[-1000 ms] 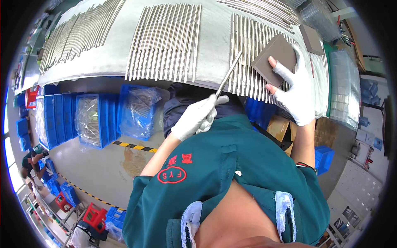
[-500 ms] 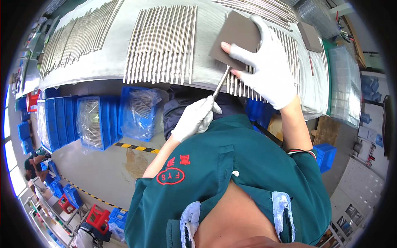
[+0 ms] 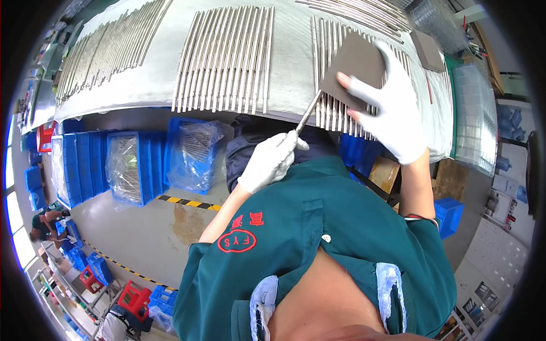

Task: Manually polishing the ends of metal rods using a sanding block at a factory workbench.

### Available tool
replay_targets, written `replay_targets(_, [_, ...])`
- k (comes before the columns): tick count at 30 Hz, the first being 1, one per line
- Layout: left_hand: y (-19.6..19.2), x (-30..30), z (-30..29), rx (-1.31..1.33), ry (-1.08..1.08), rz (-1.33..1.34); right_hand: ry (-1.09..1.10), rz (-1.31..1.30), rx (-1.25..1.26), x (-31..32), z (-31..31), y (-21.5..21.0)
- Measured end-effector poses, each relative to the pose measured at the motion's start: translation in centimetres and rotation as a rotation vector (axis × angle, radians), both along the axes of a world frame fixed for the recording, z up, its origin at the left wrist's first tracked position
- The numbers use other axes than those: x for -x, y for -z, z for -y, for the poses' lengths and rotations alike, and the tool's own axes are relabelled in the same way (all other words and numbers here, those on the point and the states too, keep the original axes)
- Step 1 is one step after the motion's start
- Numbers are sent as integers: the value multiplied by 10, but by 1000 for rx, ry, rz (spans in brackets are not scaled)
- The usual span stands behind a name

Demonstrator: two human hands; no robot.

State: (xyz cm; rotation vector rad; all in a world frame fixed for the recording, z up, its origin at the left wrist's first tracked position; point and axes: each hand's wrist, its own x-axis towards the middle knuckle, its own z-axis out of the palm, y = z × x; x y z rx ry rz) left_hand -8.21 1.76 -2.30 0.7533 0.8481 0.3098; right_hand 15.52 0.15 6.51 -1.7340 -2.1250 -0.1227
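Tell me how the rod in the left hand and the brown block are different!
The rod is thin and silvery; the brown block is broad. The rod shines; the block looks dull. The left hand holds the rod, the right hand the block. Both have straight sides.

The long table (image 3: 293, 74) is covered with a white cloth (image 3: 153, 74), on which slim silvery rods are laid side by side. The left group (image 3: 111, 48) is set at a slant; the middle group (image 3: 224, 59) is kept almost parallel (its near ends are lined up close to the table's edge); the right group (image 3: 328, 45) is partly hidden. A back group (image 3: 364, 12) is spread aslant. On the right, a brown-grey block (image 3: 426, 50) and a thin reddish stick (image 3: 429, 90) are placed. On the grey floor (image 3: 125, 227), black-and-yellow tape (image 3: 190, 203) is stuck.
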Motion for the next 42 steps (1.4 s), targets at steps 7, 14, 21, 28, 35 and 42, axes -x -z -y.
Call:
replay_targets(7, [-6, -1, 0, -70, 14, -95, 71, -61, 32, -7, 20, -5])
replay_targets(14, [-3, -4, 6, -293, -66, -172, 28, 18, -58, 25, -19, -3])
replay_targets(21, [3, -4, 9, -265, -130, -188, 78, 40, 41, -12, 32, -4])
replay_targets(28, [-6, -2, 1, -299, -2, -302, 171, -35, 66, -22, 38, -6])
replay_targets(35, [-3, -4, 6, -251, -91, -259, -4, -14, -51, 8, 8, 0])
replay_targets(42, [11, -1, 9, -336, -179, -200, -28, 39, -91, 6, 5, 3])
